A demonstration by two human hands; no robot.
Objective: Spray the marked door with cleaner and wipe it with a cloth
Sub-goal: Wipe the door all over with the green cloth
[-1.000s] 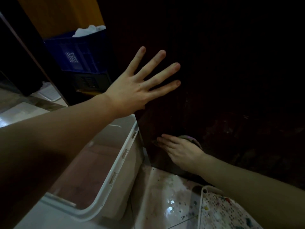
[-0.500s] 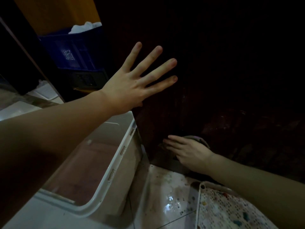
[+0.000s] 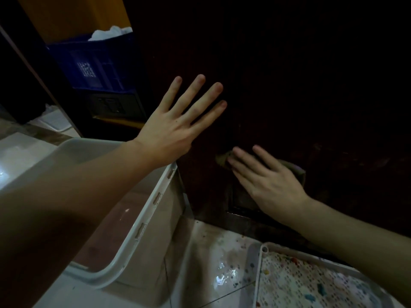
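The dark brown door point(image 3: 289, 85) fills the upper right of the head view, with smears low on its right side. My left hand point(image 3: 175, 125) lies flat against the door near its left edge, fingers spread, holding nothing. Lower down, my right hand point(image 3: 266, 178) presses a dull cloth point(image 3: 222, 160) flat against the door; the cloth shows past my fingertips and behind my knuckles, the rest is hidden under the palm. No spray bottle is in view.
A white translucent plastic bin point(image 3: 142, 227) stands on the floor close to the door's left edge, under my left arm. A white perforated tray point(image 3: 289, 283) with coloured specks lies at the bottom right. A blue crate point(image 3: 93, 63) sits on a shelf behind. The tiled floor point(image 3: 213, 258) is stained.
My right hand has slid the cloth upward on the door from near its bottom edge. My left hand stays flat on the door in about the same place.
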